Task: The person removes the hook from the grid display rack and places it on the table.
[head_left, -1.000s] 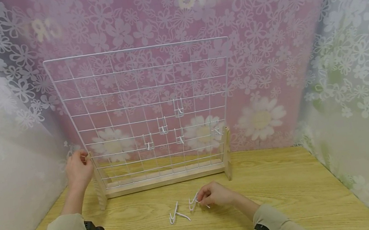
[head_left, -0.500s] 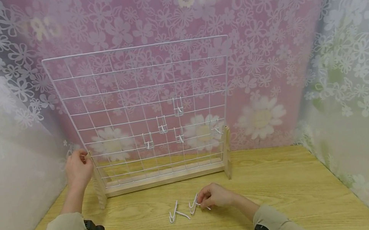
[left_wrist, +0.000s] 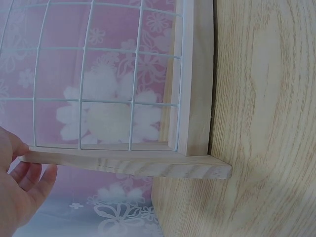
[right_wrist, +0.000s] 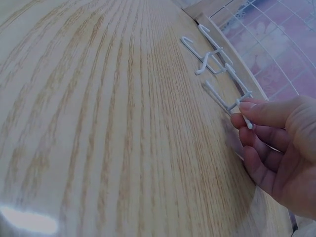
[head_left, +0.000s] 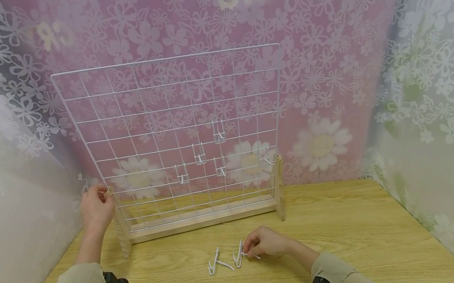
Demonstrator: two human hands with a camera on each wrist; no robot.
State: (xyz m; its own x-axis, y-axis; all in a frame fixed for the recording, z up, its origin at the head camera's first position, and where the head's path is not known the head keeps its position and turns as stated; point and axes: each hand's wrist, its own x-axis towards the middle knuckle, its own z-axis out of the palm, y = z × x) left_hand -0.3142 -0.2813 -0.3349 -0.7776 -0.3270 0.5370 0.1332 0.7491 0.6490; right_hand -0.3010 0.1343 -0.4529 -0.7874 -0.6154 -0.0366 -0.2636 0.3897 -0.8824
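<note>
At the left end of the white wire grid (head_left: pixel 166 59), my left hand (head_left: pixel 96 207) grips the top of the stand's wooden upright. In the left wrist view the thumb lies on one side of that upright (left_wrist: pixel 123 165) and curled fingers on the other. Low over the table in front, my right hand (head_left: pixel 266 241) pinches a white wire hook (head_left: pixel 238 255) by its prong, between thumb and fingertips. Beside it on the tabletop lies a second wire hook (head_left: pixel 217 261). In the right wrist view the held hook (right_wrist: pixel 217 95) partly hides behind the thumb.
Several matching hooks hang on the lower middle and right of the grid, one of them an upper hook (head_left: pixel 220 137). The stand's wooden base (head_left: pixel 203 222) runs along the table (head_left: pixel 348 230). Flowered curtains (head_left: pixel 310 55) close in the back and sides.
The pinched hook has tilted slightly more upright as my right hand shifts a little downward. My left hand stays at the upright.
</note>
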